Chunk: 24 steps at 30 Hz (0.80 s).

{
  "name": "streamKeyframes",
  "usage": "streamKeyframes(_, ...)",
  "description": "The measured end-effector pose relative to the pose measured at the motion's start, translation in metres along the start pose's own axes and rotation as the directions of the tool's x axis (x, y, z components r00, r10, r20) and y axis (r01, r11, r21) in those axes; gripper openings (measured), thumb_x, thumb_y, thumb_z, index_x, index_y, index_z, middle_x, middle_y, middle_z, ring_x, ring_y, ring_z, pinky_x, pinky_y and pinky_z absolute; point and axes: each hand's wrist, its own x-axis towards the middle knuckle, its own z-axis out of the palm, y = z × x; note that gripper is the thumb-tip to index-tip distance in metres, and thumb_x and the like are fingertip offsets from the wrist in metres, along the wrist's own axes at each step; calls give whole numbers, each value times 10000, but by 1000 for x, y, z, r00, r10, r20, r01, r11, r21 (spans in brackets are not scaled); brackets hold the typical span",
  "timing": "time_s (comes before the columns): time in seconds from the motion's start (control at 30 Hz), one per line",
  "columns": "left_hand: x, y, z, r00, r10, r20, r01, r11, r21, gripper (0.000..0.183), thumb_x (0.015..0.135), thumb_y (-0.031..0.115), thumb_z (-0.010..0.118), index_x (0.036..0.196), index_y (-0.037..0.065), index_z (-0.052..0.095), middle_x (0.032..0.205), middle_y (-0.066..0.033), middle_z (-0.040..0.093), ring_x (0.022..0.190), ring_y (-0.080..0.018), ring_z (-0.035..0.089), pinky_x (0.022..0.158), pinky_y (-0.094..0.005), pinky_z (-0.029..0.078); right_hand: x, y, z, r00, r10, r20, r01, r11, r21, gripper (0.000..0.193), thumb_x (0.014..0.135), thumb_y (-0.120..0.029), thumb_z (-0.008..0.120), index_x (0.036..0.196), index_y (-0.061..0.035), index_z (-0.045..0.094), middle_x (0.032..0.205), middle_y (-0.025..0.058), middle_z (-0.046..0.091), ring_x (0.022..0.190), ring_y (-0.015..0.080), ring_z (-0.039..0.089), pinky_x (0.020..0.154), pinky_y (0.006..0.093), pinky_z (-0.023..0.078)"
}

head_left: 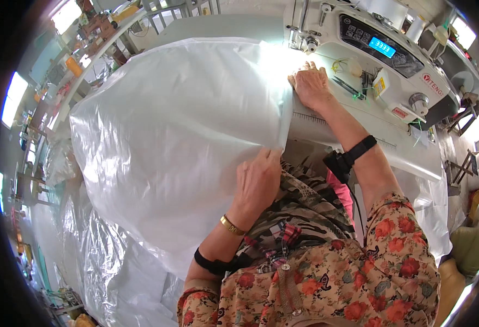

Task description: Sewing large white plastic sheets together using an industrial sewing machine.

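Observation:
A large, glossy white plastic sheet (179, 109) spreads over the left part of the sewing machine's table, and its right edge runs down from the needle area toward my lap. Low on that edge, my left hand (259, 177) is closed, pinching the sheet between thumb and fingers. My right hand (311, 85) lies on the machine bed just below the sewing machine's needle area (311, 44), fingers stretched forward and thumb beside the sheet's upper edge. Bright lamp glare washes out the sheet near the needle, so the stitching point is hidden.
The sewing machine (397, 54) with a lit blue display stands at the upper right. Dark thread snips (347, 87) and loose thread lie on its bed, right of my right hand. More clear plastic (100, 261) hangs at the lower left. A rail (87, 71) runs along the far left.

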Motion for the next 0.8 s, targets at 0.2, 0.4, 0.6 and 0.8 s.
streamKeyframes(0.2,3,9,-2,995,100,-17,-98,988,123,67,831,42,529,889,46,563,829,-99,585,717,-298,635,566,-399,489,-8,18,6,969,-124,-214,190,926,327,279,920,-274,522,951,-52,689,1010,131,653,1027,294,577,895,406,465)
streamKeyframes(0.4,16,8,0,967,229,112,-252,926,279,43,773,38,556,813,51,547,822,-90,552,741,-266,640,572,-381,509,-17,17,1,965,-186,-184,244,897,368,247,917,-268,536,925,-67,678,988,95,645,1007,284,587,872,415,460)
streamKeyframes(0.6,42,0,1,964,233,125,-261,916,305,60,753,0,567,780,33,525,789,-119,550,731,-293,637,572,-392,496,-18,11,-2,970,-188,-156,228,928,295,225,909,-270,531,943,-87,658,932,88,620,955,288,581,841,459,441)
streamKeyframes(0.8,76,-10,0,953,262,153,-297,909,293,69,759,-7,563,825,7,546,855,-167,592,737,-320,634,601,-415,500,-20,9,-12,966,-199,-163,252,857,449,224,912,-260,522,958,-67,625,974,110,630,976,307,575,855,470,422)
